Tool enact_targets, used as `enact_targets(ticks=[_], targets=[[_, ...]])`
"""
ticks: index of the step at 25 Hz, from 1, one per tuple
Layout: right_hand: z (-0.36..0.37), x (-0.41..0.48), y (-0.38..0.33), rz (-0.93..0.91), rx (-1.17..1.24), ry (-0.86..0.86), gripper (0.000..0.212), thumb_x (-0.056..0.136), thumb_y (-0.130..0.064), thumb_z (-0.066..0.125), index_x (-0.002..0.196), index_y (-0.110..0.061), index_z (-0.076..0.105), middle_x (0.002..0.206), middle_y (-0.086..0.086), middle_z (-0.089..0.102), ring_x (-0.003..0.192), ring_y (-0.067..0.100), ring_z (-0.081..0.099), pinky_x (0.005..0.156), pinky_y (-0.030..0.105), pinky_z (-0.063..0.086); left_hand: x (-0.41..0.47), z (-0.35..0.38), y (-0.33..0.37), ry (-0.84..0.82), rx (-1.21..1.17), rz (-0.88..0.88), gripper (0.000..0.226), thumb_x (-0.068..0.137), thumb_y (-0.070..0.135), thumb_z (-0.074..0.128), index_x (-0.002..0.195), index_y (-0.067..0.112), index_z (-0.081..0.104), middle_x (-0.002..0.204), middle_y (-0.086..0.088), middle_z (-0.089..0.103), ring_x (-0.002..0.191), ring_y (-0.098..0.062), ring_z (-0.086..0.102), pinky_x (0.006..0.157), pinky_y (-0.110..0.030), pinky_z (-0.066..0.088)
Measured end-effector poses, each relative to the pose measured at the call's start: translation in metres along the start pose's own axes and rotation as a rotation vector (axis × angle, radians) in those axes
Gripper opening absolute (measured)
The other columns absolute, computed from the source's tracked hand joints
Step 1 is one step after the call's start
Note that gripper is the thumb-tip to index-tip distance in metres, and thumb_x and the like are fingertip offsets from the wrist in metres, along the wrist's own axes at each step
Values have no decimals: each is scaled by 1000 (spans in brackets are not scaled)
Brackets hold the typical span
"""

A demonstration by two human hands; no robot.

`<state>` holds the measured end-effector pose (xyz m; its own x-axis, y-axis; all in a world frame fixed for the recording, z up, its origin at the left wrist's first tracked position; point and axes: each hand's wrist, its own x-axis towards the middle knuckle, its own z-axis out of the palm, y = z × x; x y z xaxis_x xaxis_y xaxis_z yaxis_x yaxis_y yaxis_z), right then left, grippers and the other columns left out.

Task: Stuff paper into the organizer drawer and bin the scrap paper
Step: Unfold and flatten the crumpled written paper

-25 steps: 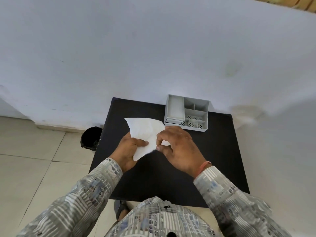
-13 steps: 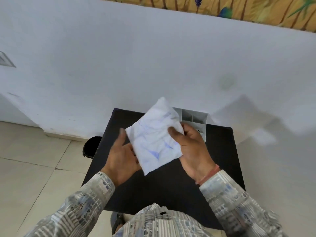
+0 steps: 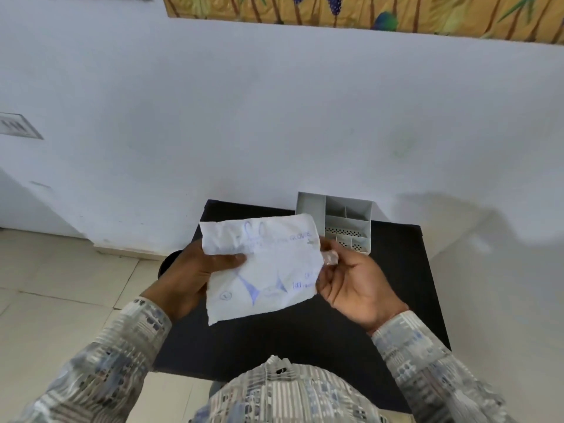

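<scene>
I hold a crumpled white sheet of paper (image 3: 268, 267) with blue print flat in the air above the black table (image 3: 396, 270). My left hand (image 3: 192, 273) grips its left edge, thumb on top. My right hand (image 3: 354, 282) pinches its right edge. The grey desk organizer (image 3: 348, 222) with several compartments stands at the table's back edge by the wall; the paper hides its front left corner. I cannot see its drawer. A dark bin (image 3: 164, 264) on the floor left of the table is mostly hidden behind my left hand.
A white wall rises directly behind the table, with a picture (image 3: 366, 13) at the top. Beige floor tiles (image 3: 61, 285) lie to the left. My patterned sleeves fill the lower part of the view.
The paper has been lifted off the table and spread wider, printed side towards me. The hands have moved apart to its two edges. The view has tilted upward.
</scene>
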<state>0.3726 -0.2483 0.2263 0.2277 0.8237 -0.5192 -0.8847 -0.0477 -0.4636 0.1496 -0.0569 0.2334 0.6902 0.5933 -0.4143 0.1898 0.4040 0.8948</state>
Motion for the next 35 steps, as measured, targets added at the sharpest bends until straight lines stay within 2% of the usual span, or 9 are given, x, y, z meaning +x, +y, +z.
enact_targets(ticks=[4, 7, 9, 13, 18, 21, 27, 30, 35], targets=[[-2, 18, 25, -160, -694, 62, 25, 99, -7, 66, 119, -15, 77, 112, 14, 80, 99, 32, 77, 77, 44, 65, 0, -8, 20, -102, 68, -53, 39, 92, 5, 75, 131, 5, 72, 123, -18, 81, 112, -39, 78, 90, -48, 67], [-3, 26, 47, -21, -362, -77, 36, 99, -17, 65, 135, -17, 67, 134, 15, 72, 117, 39, 72, 94, 61, 59, 2, -10, 20, -113, 57, -108, 33, 97, 11, 73, 130, 8, 73, 122, -17, 81, 112, -38, 79, 90, -48, 67], [0, 33, 63, 116, -224, -82, 37, 93, -24, 66, 129, -16, 73, 129, 16, 75, 109, 36, 75, 89, 53, 62, 6, -9, 10, -44, 39, -156, 30, 98, 18, 74, 127, 8, 75, 122, -18, 81, 112, -40, 78, 96, -53, 63], [0, 52, 90, 76, -191, -17, 36, 94, -19, 67, 129, -15, 72, 126, 15, 76, 102, 31, 78, 80, 42, 67, 7, -29, -3, 266, 92, -20, 22, 95, 15, 78, 115, 6, 81, 112, -14, 84, 105, -38, 79, 93, -50, 64], [-16, 63, 112, 156, -64, -39, 37, 110, -21, 43, 137, -10, 65, 122, 17, 76, 101, 33, 78, 73, 42, 66, -8, -52, 20, 100, 385, 41, 17, 84, 6, 87, 101, 9, 85, 96, -6, 87, 85, -23, 84, 68, -30, 64], [-19, 79, 133, 154, -81, 11, 34, 102, -18, 53, 131, -7, 66, 117, 18, 77, 100, 34, 78, 78, 44, 66, -3, -61, 22, 84, 349, -11, 22, 80, 5, 88, 102, 3, 84, 95, -10, 86, 83, -23, 84, 66, -29, 65], [-21, 91, 157, 136, -40, -47, 66, 73, -17, 93, 133, -9, 68, 129, 20, 73, 110, 38, 75, 90, 50, 64, 5, -82, 7, 84, 453, -34, 19, 81, 6, 90, 100, 7, 85, 94, -8, 87, 86, -24, 84, 78, -38, 66], [-23, 107, 172, 134, -72, 52, 38, 96, -10, 69, 134, -14, 68, 132, 19, 72, 113, 39, 74, 88, 54, 64, 19, -108, -18, 128, 420, -76, 25, 82, 3, 88, 106, 5, 83, 101, -9, 86, 94, -29, 83, 82, -41, 67], [-39, 147, 209, 142, -143, 130, 38, 104, -7, 54, 140, -9, 64, 137, 20, 69, 128, 46, 64, 103, 63, 54, 38, -143, -71, 116, 451, -175, 26, 83, -10, 81, 105, 5, 82, 92, -4, 86, 83, -16, 82, 67, -25, 64]])
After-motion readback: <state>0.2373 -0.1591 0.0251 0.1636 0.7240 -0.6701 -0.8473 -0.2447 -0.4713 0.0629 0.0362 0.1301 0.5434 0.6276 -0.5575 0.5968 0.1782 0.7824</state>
